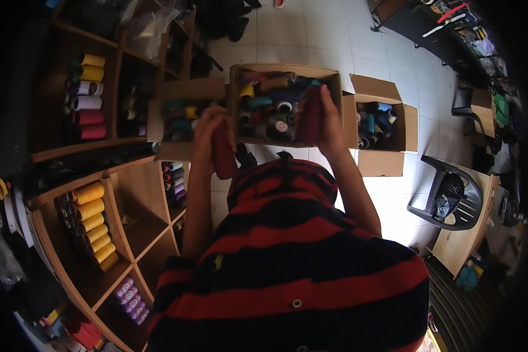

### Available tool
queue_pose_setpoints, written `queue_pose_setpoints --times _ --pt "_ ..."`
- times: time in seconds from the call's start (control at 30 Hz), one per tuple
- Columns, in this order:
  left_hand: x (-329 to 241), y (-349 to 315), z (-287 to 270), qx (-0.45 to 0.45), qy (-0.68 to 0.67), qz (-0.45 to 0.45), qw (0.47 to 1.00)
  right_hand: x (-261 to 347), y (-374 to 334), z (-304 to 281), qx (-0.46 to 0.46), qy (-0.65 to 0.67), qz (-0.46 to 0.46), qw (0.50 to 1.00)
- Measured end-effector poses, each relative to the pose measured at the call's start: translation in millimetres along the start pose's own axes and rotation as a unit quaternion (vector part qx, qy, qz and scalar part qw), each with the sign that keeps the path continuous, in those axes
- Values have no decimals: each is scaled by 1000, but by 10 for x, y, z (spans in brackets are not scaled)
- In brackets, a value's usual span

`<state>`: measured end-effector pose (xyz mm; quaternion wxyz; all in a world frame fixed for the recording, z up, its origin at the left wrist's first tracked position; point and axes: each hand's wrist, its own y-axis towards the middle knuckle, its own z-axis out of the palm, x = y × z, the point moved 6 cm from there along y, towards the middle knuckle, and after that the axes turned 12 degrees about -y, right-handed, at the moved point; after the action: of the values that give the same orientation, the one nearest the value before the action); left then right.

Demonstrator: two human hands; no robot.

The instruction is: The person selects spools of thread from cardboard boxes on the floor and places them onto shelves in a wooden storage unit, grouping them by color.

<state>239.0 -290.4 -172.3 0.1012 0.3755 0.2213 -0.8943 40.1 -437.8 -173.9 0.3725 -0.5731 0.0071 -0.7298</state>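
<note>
A pale tiled floor (311,35) carries three open cardboard boxes of thread cones: a left box (182,94), a middle box (240,76) and a right box (393,117). Wooden shelving (129,193) stands along the person's left, one cubby holding a stack of seven yellow thread cones (94,226). A dark plastic chair (452,199) sits to the right, beside a wooden desk (469,234). Both arms reach forward over a red and black striped shirt (287,264). The left hand (208,126) is clamped around a dark red thread cone (223,155), held upright just before the middle box. The right hand (328,120) is closed on a maroon thread cone (311,114) above that box's right side.
</note>
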Motion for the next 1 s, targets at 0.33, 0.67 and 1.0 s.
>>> queue_pose_setpoints --times 0.33,0.67,1.0 --pt "106 -125 1248 8 395 22 919 462 -224 375 80 -199 -158 964" --pt "-438 -959 626 -123 234 2 964 136 -513 902 469 -339 -60 813" --pt "-626 -2173 91 -94 302 30 948 -298 -864 1549 592 -341 -50 728"
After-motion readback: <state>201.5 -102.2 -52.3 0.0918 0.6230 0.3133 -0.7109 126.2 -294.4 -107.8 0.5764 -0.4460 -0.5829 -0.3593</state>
